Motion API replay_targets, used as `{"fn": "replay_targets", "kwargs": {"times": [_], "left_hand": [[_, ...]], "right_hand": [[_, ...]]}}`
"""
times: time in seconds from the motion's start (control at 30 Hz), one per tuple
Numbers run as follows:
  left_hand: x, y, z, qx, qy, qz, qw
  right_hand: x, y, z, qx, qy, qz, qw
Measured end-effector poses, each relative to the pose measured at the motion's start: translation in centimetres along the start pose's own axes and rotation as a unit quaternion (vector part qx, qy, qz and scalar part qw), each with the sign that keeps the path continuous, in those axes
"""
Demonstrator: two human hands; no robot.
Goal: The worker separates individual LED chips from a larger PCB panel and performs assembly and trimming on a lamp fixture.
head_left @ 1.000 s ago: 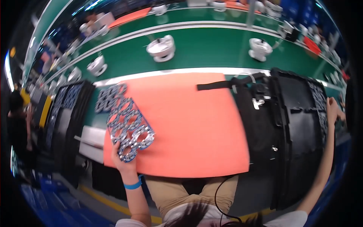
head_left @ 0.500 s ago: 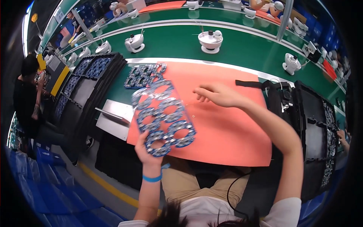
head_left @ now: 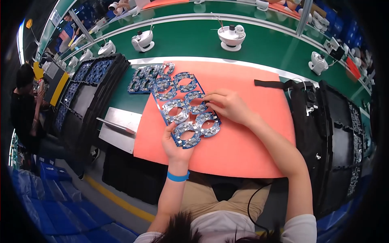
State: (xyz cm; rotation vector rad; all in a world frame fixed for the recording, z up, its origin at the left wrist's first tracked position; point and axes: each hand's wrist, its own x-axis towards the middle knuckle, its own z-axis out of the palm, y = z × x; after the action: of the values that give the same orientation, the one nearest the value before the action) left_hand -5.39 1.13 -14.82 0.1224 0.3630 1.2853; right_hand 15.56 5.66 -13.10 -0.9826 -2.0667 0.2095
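My left hand (head_left: 177, 146) grips the near left corner of a blue circuit board panel (head_left: 183, 112), made of several ring-shaped boards crowded with small parts. My right hand (head_left: 233, 107) has its thumb and fingers pinched at the panel's right edge, about midway along. The panel is held over an orange-pink mat (head_left: 251, 141), its far end near a second circuit board panel (head_left: 139, 79). That one lies past the mat's far left corner, partly overlapped.
Black trays of boards (head_left: 91, 87) stand stacked on the left, with more black trays (head_left: 342, 133) on the right. A metal plate with a raised handle (head_left: 117, 128) lies left of the mat. White rounded devices (head_left: 231, 38) stand on the green bench; a co-worker (head_left: 26, 101) is at left.
My left hand has carried the panel a little to the right. My right hand, earlier apart from the panel, now has its fingers at the panel's right edge.
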Motion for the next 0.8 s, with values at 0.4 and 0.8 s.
{"fn": "replay_targets", "kwargs": {"times": [0.4, 0.8], "left_hand": [[0.0, -0.5, 0.5, -0.002, -0.099, 0.023, 0.995], [0.4, -1.0, 0.1, -0.031, -0.090, 0.032, 0.995]], "right_hand": [[-1.2, -1.0, -2.0, -0.090, -0.125, -0.065, 0.986], [-1.2, -1.3, -0.1, -0.113, -0.059, -0.162, 0.979]]}}
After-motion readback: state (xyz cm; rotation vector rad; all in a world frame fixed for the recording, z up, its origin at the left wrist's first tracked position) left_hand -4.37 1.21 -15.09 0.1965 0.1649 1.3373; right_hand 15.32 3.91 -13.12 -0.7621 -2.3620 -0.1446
